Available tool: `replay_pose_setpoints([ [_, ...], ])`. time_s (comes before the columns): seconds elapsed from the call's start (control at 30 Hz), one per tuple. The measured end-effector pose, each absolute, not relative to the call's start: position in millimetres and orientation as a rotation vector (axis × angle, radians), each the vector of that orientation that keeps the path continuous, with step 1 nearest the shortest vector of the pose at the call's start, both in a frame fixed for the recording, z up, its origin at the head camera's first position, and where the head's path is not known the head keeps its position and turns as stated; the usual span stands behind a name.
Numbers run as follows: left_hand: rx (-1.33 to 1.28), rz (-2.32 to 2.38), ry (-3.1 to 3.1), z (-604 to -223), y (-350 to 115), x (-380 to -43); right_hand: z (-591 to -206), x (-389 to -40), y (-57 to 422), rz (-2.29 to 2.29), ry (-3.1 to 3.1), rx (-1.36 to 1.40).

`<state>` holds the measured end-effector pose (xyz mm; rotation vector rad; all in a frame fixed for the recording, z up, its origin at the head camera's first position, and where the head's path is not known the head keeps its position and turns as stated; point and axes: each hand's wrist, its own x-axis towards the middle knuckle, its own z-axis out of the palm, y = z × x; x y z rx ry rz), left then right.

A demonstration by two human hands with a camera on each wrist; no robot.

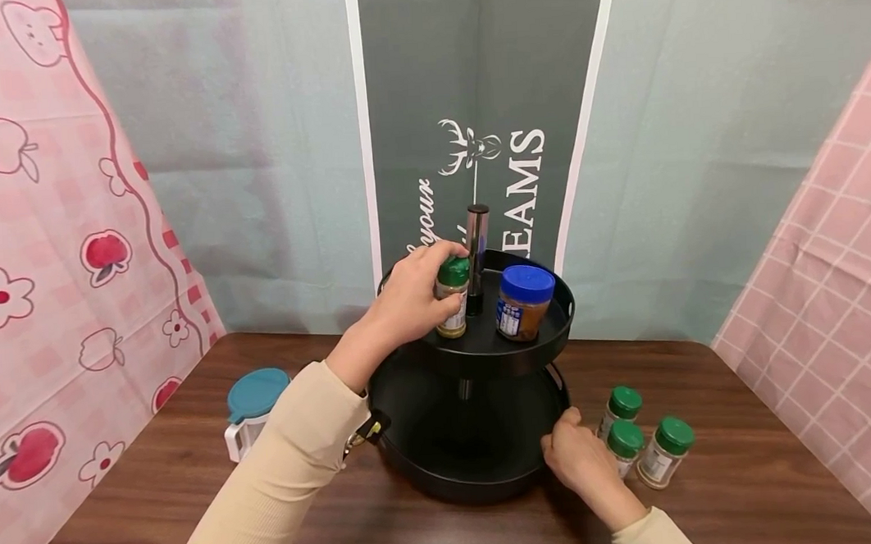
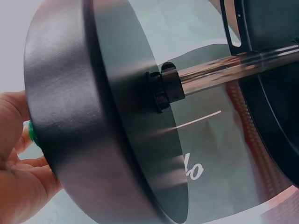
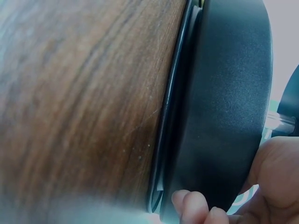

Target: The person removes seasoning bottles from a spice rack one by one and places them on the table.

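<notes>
A black two-tier round stand fills the middle of the head view, with a shiny post through its upper tray [image 1: 484, 361]. My left hand [image 1: 407, 298] holds a green-capped spice jar [image 1: 454, 273] upright on the left of that tray, fingers at the cap and thumb along the front. In the left wrist view the upper tray's wall hides most of this jar. A brown-filled jar with a blue lid [image 1: 527, 288] stands right of the post. My right hand [image 1: 581, 457] grips the rim of the lower tray [image 3: 229, 107], thumb over the edge and fingertips against the outer wall.
Several green-capped spice jars [image 1: 661, 455] stand close beside my right hand on the wooden table [image 1: 741, 469]. A white-handled container with a teal lid [image 1: 259, 392] is left of the stand, partly behind my left sleeve. Hanging cloths enclose the back and sides.
</notes>
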<state>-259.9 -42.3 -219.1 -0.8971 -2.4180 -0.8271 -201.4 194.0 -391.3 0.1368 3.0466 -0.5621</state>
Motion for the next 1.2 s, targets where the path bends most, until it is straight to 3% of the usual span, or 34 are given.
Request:
replay_pose_setpoints([
  [1.2,-0.930,-0.873,-2.308,-194.4,-54.3,-244.3,-394.1,-200.1,192.9,-0.571,3.098,0.142],
])
